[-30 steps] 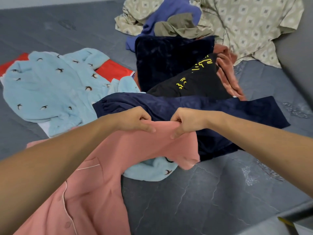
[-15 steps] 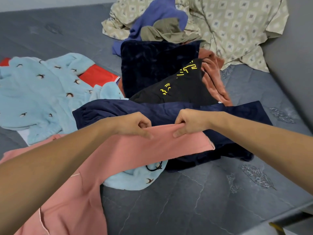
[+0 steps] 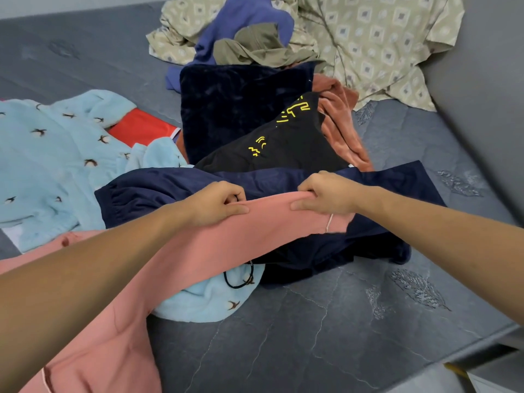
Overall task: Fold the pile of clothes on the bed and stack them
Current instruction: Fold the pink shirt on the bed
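Now, my entries for this moment.
Left hand (image 3: 214, 204): I see fingers curled, thumb flat on top, gripping the upper edge of the pink garment (image 3: 198, 251).
Right hand (image 3: 326, 194): likewise pinching that same edge, a little apart from the left.
Pink garment: stretched between both hands, draping down under my left forearm onto the bed (image 3: 340, 336).
Navy garment (image 3: 170, 188): just beyond both hands, beneath the pink edge.
Light blue fleece (image 3: 56, 154): left of the left hand.
Black piece with yellow print (image 3: 283, 148): beyond the hands, in the pile.
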### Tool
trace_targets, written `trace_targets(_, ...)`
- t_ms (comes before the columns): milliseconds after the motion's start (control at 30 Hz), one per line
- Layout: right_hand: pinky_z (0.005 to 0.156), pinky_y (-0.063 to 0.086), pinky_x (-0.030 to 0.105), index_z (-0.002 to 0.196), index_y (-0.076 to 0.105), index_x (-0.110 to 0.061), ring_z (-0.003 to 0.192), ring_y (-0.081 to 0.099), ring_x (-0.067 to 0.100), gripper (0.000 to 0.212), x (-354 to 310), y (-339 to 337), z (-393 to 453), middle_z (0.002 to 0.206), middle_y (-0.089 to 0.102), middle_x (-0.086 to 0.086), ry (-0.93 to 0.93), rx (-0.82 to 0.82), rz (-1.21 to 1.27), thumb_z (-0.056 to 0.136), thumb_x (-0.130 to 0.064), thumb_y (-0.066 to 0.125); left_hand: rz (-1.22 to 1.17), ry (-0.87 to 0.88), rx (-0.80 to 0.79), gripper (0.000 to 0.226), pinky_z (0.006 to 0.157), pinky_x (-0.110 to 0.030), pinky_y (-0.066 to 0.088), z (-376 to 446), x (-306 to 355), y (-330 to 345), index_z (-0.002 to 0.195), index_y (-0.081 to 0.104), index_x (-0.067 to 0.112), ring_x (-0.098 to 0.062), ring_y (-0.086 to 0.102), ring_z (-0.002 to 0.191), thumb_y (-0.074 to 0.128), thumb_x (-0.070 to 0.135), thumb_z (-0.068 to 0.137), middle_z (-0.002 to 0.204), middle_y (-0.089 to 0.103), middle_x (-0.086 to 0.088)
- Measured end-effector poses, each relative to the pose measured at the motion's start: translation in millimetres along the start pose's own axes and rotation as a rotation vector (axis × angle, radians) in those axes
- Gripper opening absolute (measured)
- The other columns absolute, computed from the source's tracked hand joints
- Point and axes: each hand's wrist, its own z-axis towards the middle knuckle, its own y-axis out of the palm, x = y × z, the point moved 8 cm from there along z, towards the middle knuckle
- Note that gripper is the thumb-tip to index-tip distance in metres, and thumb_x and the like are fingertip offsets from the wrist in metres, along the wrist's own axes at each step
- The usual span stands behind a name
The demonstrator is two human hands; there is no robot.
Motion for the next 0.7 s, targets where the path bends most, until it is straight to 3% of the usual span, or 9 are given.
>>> trace_targets(133,0.073,0.052,0.047,0.084,0.059,-0.023,0.086,0.061,0.020,0.032,17,-4,-3,0.083,0.062,-0.007,0.114,0.135,-0.173,0.095,-0.053,0.064,0.119,-0.012,0.164,0.017,0.074,-0.045,0.055,-1,-6,-8,0.086,0.061,0.036,-0.007,0.058,0.074,0.078,0.034,0.091,0.077,0.064,0.013)
trace_targets(200,0.080,0.051,0.043,0.103,0.060,-0.025,0.101,0.055,0.019,0.026,10,-9,1,0.102,0.059,-0.008,0.110,0.234,-0.166,0.094,-0.049,0.065,0.183,0.037,0.259,0.018,0.078,-0.045,0.054,-6,-4,-15,0.090,0.058,0.038,-0.006,0.055,0.087,0.075,0.033,0.091,0.086,0.060,0.015)
trace_targets(267,0.082,0.049,0.040,0.112,0.059,-0.025,0.103,0.051,0.017,0.031,-12,-12,13,0.106,0.056,-0.009,0.052,0.307,-0.113,0.094,-0.048,0.068,0.183,0.085,0.353,0.016,0.082,-0.043,0.052,-17,-3,-24,0.096,0.059,0.036,-0.009,0.052,0.092,0.074,0.033,0.092,0.091,0.058,0.016)
trace_targets(467,0.083,0.052,0.041,0.111,0.058,-0.026,0.099,0.050,0.013,0.028,-143,2,68,0.103,0.056,-0.012,-0.177,0.334,-0.064,0.095,-0.048,0.067,0.220,0.046,0.603,0.020,0.089,-0.049,0.048,-92,-45,-73,0.111,0.064,0.025,-0.019,0.050,0.099,0.068,0.038,0.096,0.104,0.061,0.009)
trace_targets(700,0.084,0.049,0.046,0.114,0.062,-0.023,0.099,0.051,0.019,0.030,-335,52,133,0.106,0.060,-0.006,-0.420,0.261,-0.071,0.095,-0.046,0.067,0.171,-0.145,0.766,0.036,0.095,-0.054,0.046,-235,-162,-125,0.127,0.066,0.021,-0.025,0.053,0.110,0.064,0.039,0.096,0.118,0.062,0.003)
